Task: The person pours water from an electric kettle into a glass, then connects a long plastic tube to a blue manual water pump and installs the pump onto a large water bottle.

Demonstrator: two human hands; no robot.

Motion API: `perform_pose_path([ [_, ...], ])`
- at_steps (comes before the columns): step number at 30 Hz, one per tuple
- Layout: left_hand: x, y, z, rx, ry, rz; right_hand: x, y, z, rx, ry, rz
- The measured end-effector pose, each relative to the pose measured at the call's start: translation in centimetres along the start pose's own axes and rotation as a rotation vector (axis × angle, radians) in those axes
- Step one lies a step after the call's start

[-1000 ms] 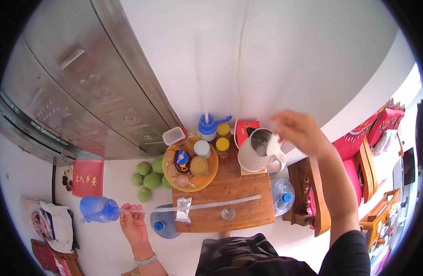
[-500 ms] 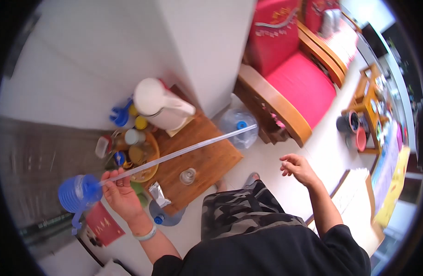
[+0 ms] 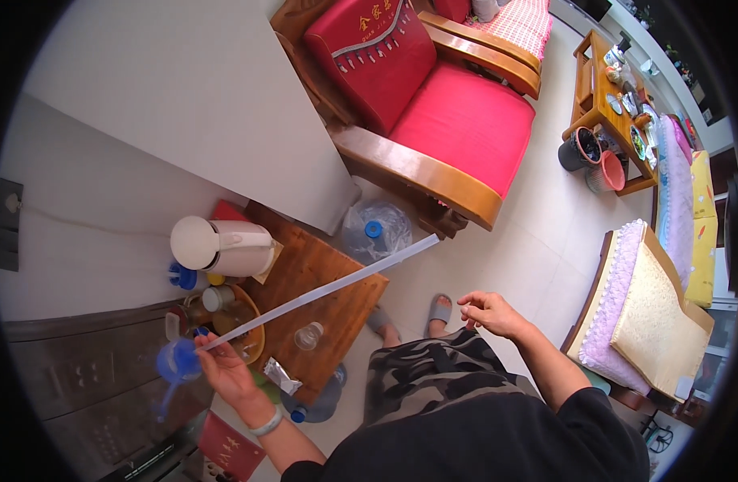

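My left hand [image 3: 231,376] is closed round a hand-operated water pump, gripping its long pale tube [image 3: 329,287] close to the blue bellows [image 3: 178,361]. From there the tube slants up to the right above a small wooden table [image 3: 337,261], its free end over the floor. Beyond that end stands a clear water jug [image 3: 377,233] with a blue cap. Another jug [image 3: 327,395], also blue-capped, is partly hidden beside the table's near edge. My right hand [image 3: 494,313] holds nothing in front of my body, its fingers loosely bent and apart.
On the table are a cream electric kettle [image 3: 224,245], a glass [image 3: 308,336], a foil packet [image 3: 282,375] and a basket [image 3: 259,337] of jars. A red-cushioned wooden armchair [image 3: 465,120] stands behind the far jug. Bins [image 3: 579,150] and a padded seat [image 3: 650,313] are to the right.
My view has swung to the right, so the table and armchair sit farther left. The pump stays in my left hand. My right hand has come slightly closer to my body.
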State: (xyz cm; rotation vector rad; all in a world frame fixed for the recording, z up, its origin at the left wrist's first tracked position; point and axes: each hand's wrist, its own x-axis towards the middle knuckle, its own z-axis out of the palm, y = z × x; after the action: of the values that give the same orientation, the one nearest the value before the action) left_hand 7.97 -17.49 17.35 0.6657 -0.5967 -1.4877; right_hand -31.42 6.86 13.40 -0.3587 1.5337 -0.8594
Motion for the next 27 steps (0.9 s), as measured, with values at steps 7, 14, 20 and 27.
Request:
perform_pose_path([
  [7,-2.1,0.3,-2.5,-0.107,0.077,-0.03,2.0,1.1,1.9,-0.045,-0.036,-0.102],
  [14,-3.2,2.0,-2.9,-0.074,0.219,0.068,2.9,1.6,3.3,-0.188,-0.062,-0.007],
  [20,-5.8,4.0,-6.7,-0.109,0.322,0.164,4.9,-0.6,5.5,-0.284,-0.131,-0.035],
  [27,-7.5,7.0,-9.1,-0.123,0.451,0.302,7.2,-3.1,10.3,-0.408,-0.28,-0.049],
])
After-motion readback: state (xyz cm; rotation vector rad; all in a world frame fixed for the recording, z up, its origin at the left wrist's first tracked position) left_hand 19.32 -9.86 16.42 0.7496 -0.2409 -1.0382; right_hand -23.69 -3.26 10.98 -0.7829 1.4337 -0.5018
